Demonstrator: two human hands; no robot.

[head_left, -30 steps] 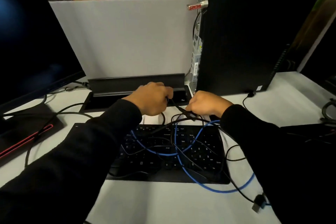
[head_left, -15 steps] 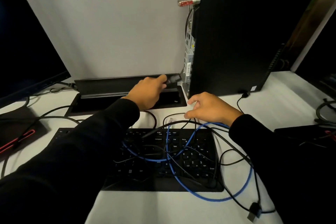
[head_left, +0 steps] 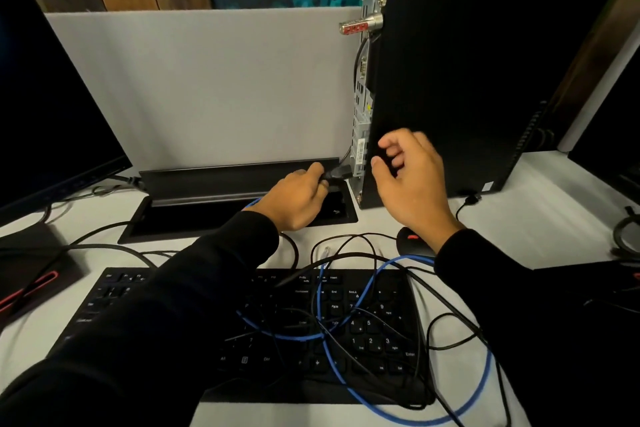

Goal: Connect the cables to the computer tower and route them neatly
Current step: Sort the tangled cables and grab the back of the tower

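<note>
The black computer tower [head_left: 485, 80] stands upright at the right, its silver rear panel [head_left: 362, 107] facing left. My left hand [head_left: 294, 198] pinches a black cable plug [head_left: 337, 173] and holds it against the bottom of that rear panel. My right hand [head_left: 410, 180] hovers in front of the tower's lower left corner, fingers loosely spread, holding nothing. A blue network cable [head_left: 381, 388] and several thin black cables [head_left: 349, 246] lie tangled over the black keyboard [head_left: 374, 340].
An open black cable tray [head_left: 225, 184] is set into the white desk behind the keyboard, under a grey divider panel [head_left: 207, 80]. A dark monitor [head_left: 45, 114] stands at left. A black mouse [head_left: 410, 241] lies beside my right wrist. A red lock [head_left: 360, 26] hangs on the tower.
My left hand carried the black plug from above the keyboard up to the base of the tower's rear panel. My right hand let go of the cables and rose in front of the tower.
</note>
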